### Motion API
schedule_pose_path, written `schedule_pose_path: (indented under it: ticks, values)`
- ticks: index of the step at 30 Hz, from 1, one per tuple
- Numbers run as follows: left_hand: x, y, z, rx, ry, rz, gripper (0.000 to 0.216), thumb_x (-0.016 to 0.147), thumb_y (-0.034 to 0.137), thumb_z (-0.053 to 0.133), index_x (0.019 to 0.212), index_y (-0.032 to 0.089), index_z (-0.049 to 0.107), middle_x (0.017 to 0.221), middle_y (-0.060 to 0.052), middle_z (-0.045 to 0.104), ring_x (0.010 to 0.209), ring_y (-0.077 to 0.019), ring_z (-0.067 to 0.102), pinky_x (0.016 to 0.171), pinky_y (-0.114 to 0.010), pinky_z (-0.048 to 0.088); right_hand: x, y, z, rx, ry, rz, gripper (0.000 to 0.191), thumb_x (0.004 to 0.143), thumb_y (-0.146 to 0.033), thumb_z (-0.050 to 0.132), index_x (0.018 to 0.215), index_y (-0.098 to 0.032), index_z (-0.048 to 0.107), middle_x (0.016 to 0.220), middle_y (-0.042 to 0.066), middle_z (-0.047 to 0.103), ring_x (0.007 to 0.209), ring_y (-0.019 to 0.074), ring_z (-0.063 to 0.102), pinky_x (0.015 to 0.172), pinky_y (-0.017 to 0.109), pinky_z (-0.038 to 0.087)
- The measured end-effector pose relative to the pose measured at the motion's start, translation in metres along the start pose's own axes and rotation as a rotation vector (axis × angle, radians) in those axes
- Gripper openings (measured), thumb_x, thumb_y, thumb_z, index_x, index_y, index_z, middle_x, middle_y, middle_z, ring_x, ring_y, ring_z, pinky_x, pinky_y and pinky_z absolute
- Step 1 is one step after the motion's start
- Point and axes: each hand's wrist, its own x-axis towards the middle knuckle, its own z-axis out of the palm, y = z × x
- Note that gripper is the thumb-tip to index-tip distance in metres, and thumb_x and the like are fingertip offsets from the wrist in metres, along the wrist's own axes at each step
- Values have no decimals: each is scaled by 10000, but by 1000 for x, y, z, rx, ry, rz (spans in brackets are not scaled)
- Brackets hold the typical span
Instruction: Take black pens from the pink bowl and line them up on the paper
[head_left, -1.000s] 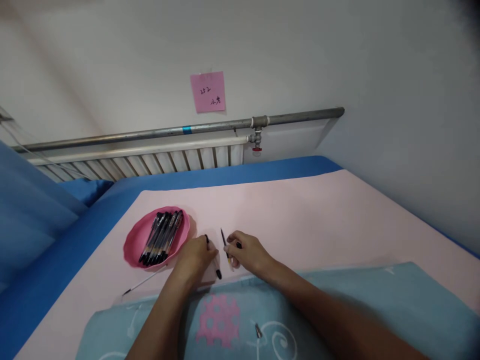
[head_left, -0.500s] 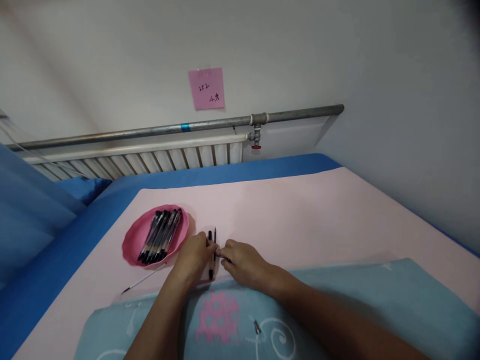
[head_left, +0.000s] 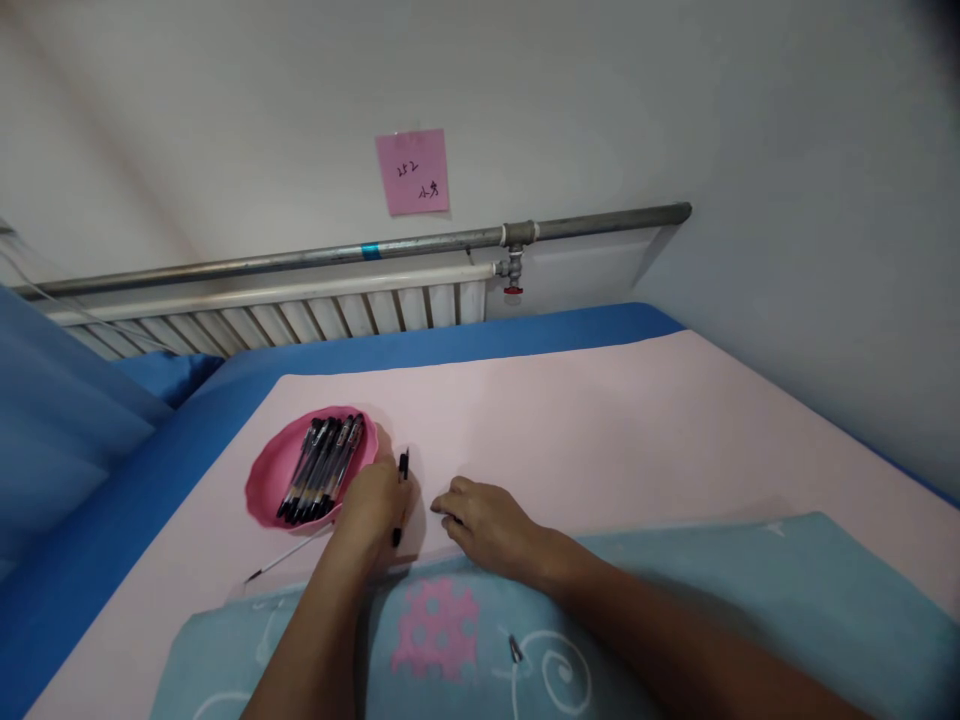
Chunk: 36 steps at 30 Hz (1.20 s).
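My left hand (head_left: 373, 503) is closed round a slim black pen (head_left: 403, 467), just right of the pink bowl. The pen points away from me, a thin tip showing at its far end and a black end towards me. A short gap to the right, my right hand (head_left: 484, 515) rests with its fingers curled. Something small and dark shows at its fingertips, too hidden to name. Several clear-barrelled black pens (head_left: 322, 470) lie side by side in the pink scalloped bowl (head_left: 262, 485). A thin white refill (head_left: 289, 557) with a dark end lies below the bowl.
A small metal cone (head_left: 514, 648) lies on the blue-green patterned cloth (head_left: 705, 590) at the front. Beneath is a pink sheet (head_left: 600, 430) on a blue cover. A white radiator (head_left: 337, 310) and a metal pipe (head_left: 442, 243) run along the wall behind.
Half a second ago my hands met at the fingertips. My left hand has since moved left with the pen, away from the right hand, which has barely moved.
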Motion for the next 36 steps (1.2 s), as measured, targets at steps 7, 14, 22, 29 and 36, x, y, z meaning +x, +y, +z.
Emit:
schedule_pose_path:
  ticks: [7, 14, 22, 29, 36]
  values:
    - [-4, -1, 1, 8, 22, -1, 273, 777, 272, 459, 967, 107, 567, 848, -170, 666, 818, -228, 626, 644, -269, 398, 2, 3, -2, 68, 42, 3, 225, 818, -180, 427, 947, -173, 612, 875, 50, 584, 788, 137, 540, 696, 232, 386]
    - [-10, 2, -7, -439, 106, 91, 257, 787, 334, 420, 731, 140, 579, 636, -74, 607, 601, -156, 568, 538, -243, 364, 4, 4, -1, 188, 144, 37, 195, 825, -189, 427, 876, -174, 615, 809, 35, 586, 738, 124, 532, 670, 230, 391]
    - [-9, 14, 4, -1179, -147, 105, 234, 700, 361, 491, 770, 150, 565, 627, 24, 532, 429, -56, 391, 399, -193, 279, 4, 7, -1, 265, 214, 100, 165, 809, -184, 448, 837, -190, 611, 789, 19, 597, 704, 117, 527, 632, 220, 387]
    - [-11, 14, 5, -978, -231, 171, 266, 759, 379, 409, 730, 154, 549, 677, -11, 592, 584, -96, 517, 529, -210, 397, 4, 6, -1, 262, 153, 62, 159, 766, -142, 446, 817, -182, 591, 804, 21, 611, 725, 126, 536, 657, 226, 392]
    - [-11, 2, -7, -790, -99, 160, 270, 782, 374, 388, 752, 153, 540, 744, -42, 625, 643, -114, 553, 577, -216, 426, 6, 8, -4, 488, 164, 319, 448, 689, -166, 516, 1133, -220, 492, 1013, 50, 583, 802, 147, 555, 692, 260, 432]
